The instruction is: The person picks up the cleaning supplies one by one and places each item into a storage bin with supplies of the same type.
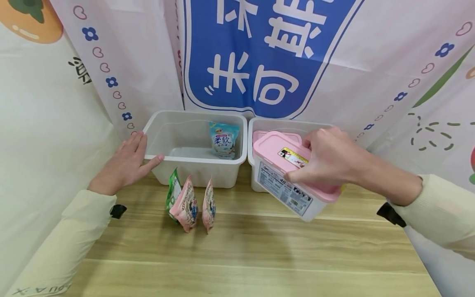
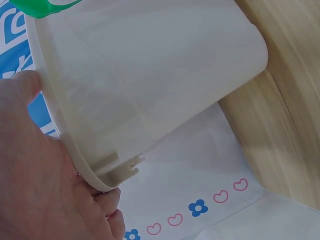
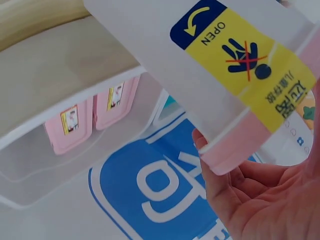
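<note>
My right hand [image 1: 330, 154] grips a white plastic tub with a pink lid [image 1: 274, 146], thumb and fingers across the lid. It is tilted in front of the right white bin [image 1: 256, 177]; its yellow OPEN label [image 3: 250, 65] shows in the right wrist view. Inside that bin stand two more pink-lidded tubs [image 3: 70, 127]. My left hand [image 1: 128, 163] rests on the near left corner of the left white bin [image 1: 196, 171], with the thumb along its front rim. A blue laundry detergent pouch [image 1: 224, 140] stands inside this bin at its right end.
Before the left bin, two pink pouches [image 1: 186, 206] and a green-and-white pouch [image 1: 173, 192] stand upright on the wooden table [image 1: 237, 255]. Printed cloth [image 1: 148, 53] hangs behind the bins and at both sides. The two bins stand side by side.
</note>
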The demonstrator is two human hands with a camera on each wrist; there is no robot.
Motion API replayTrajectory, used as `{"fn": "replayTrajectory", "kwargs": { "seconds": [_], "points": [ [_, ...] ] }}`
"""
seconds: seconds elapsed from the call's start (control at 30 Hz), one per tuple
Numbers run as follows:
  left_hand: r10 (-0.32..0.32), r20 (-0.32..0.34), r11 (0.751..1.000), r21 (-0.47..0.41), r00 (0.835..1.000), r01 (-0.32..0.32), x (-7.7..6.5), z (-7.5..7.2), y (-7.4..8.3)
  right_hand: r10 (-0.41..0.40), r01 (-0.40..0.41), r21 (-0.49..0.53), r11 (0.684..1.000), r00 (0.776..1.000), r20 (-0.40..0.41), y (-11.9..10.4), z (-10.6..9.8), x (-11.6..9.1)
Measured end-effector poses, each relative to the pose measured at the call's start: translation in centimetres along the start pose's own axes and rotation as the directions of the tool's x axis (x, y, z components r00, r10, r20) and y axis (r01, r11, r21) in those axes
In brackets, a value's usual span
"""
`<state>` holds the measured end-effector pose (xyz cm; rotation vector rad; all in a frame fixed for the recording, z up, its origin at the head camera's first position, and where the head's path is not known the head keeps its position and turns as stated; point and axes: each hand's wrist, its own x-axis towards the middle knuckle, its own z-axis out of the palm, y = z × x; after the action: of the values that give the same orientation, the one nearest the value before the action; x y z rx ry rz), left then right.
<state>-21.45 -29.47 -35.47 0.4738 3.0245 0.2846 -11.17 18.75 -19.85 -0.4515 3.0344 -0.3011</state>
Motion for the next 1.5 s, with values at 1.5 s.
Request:
{"fn": "replayTrajectory", "kwargs": {
  "seconds": [1.5],
  "points": [
    [0.004, -0.01, 1.0, -0.003, 1.0, -0.004, -0.1, 0.1, -0.1, 0.222, -0.22, 0.061, 0.974, 0.974, -0.034, 6.6, -2.8, 1.6]
  ]
}}
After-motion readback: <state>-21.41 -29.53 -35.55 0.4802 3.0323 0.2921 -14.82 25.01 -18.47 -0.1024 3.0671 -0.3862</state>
